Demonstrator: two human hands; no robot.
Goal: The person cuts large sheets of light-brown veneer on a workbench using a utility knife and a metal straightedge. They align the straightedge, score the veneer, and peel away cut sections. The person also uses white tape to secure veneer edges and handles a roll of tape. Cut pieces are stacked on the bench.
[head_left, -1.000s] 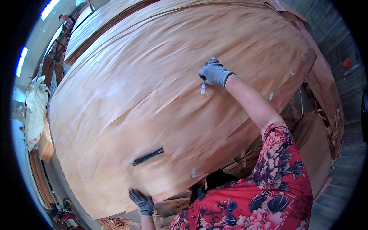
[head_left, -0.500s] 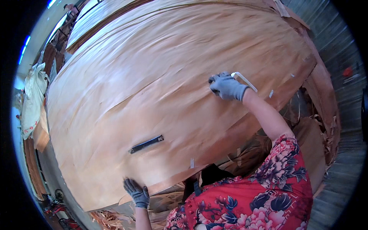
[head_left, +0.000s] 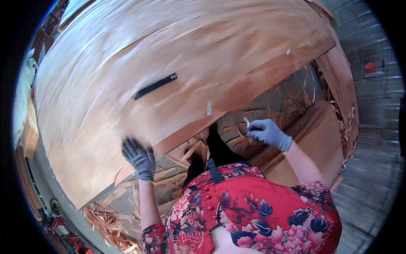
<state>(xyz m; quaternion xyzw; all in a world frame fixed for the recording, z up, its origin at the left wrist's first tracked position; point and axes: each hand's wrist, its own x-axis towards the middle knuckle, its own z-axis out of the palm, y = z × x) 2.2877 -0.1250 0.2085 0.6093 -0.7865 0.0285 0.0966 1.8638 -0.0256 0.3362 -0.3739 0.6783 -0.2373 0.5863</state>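
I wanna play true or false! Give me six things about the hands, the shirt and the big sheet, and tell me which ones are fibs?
1. The left hand rests on the big tan sheet. True.
2. The right hand is bare. False: it wears a grey glove.
3. The shirt is plain green. False: it is red with flowers.
4. A dark bar lies on the sheet. True.
5. The left hand is on top of the bar. False: the bar lies apart, farther from the person.
6. A small pale piece pokes out of the right hand. True.
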